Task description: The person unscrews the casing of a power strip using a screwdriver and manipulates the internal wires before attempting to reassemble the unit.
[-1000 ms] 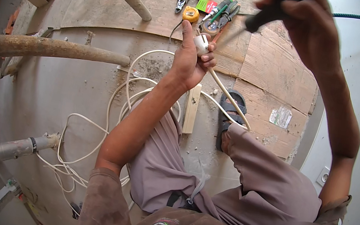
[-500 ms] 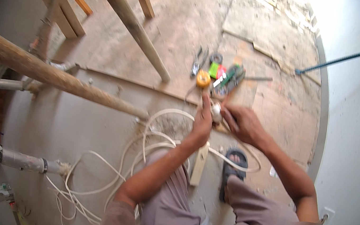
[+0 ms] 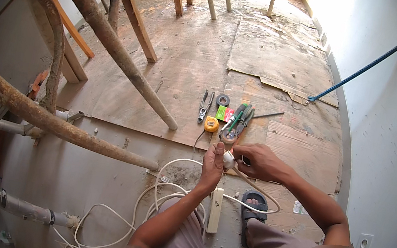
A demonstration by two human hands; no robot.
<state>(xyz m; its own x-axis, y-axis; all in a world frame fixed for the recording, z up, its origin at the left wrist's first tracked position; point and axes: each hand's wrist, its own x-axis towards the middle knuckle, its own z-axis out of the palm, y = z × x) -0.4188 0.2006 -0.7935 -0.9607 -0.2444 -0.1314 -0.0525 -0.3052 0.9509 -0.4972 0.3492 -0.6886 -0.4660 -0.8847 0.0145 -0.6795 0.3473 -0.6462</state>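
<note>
Head view: left hand (image 3: 212,165) grips a small white plug (image 3: 228,159), fingers closed round it; right hand (image 3: 261,161), a second ago raised high with a tool, has dropped to pinch the plug. Both now meet above the white cable (image 3: 165,192), near floor tools (image 3: 229,116)

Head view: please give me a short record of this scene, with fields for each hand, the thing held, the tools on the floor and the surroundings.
left hand: left hand grips a small white fitting at the end of a white cable
right hand: right hand closes on the same fitting from the other side
tools: pliers, roll of black tape, yellow tape measure, screwdrivers, lying on the floor beyond the hands
other: white power strip beside a sandalled foot
surroundings: wooden poles, cardboard sheets, white wall
</note>
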